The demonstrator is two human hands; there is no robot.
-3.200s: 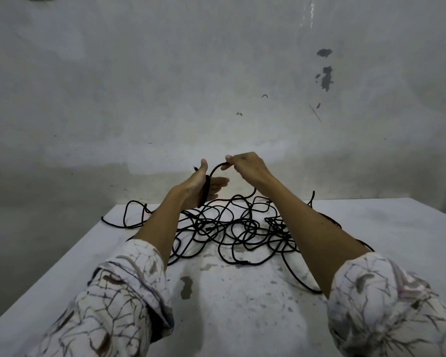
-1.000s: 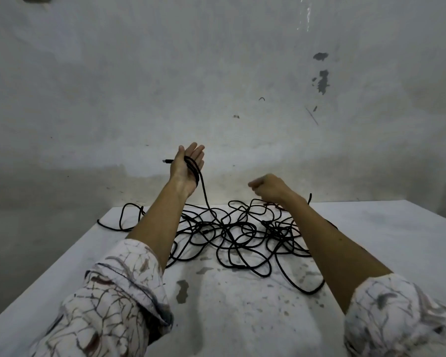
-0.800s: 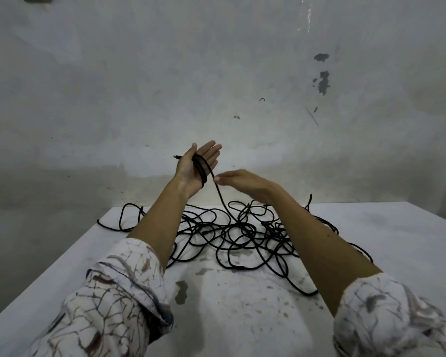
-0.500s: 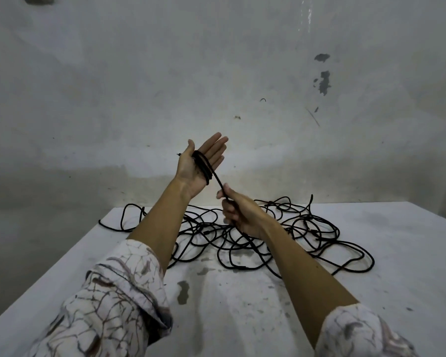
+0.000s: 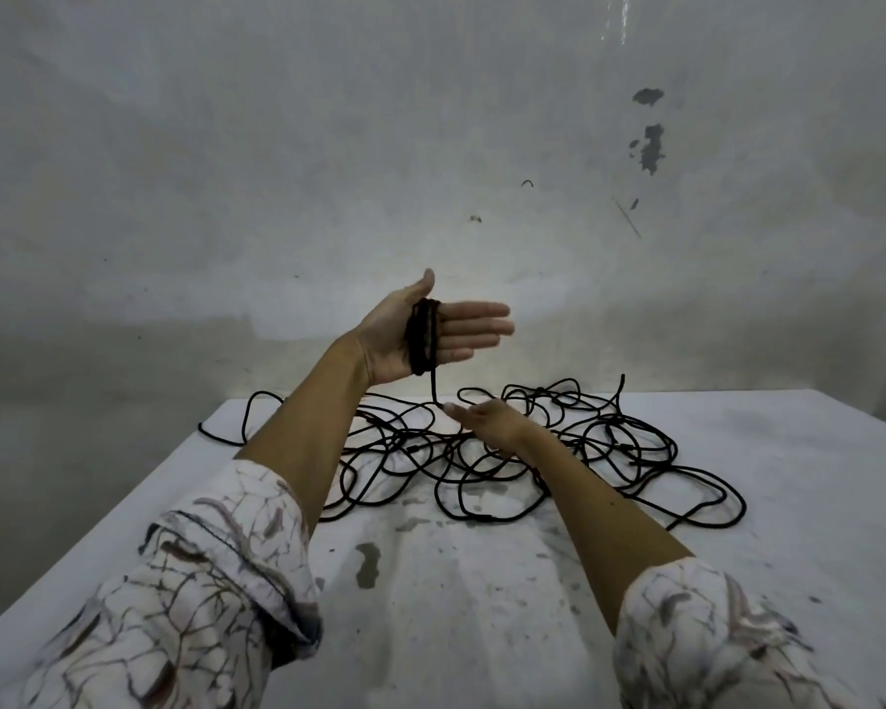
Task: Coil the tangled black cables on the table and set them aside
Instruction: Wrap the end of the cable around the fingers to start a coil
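My left hand [image 5: 387, 340] is raised above the table's far edge, palm towards me, with its fingers straight and pointing right. Several turns of black cable [image 5: 423, 340] are wound around its palm. From that coil one strand [image 5: 434, 386] hangs down to the fingertips of my right hand [image 5: 492, 424], which pinches it just above the pile. The rest of the black cable lies as a loose tangle [image 5: 609, 442] on the far half of the white table [image 5: 482, 606], partly hidden behind both forearms.
The table is white, stained with dark flecks and one grey patch [image 5: 367, 562]. A cable loop [image 5: 226, 434] reaches the far left corner, and another [image 5: 712, 509] spreads to the right. A bare grey wall [image 5: 430, 145] stands right behind the table.
My left hand has turned so that its fingers point right instead of up. My right hand has dropped from near the coil down to the pile, and the strand now hangs straight down.
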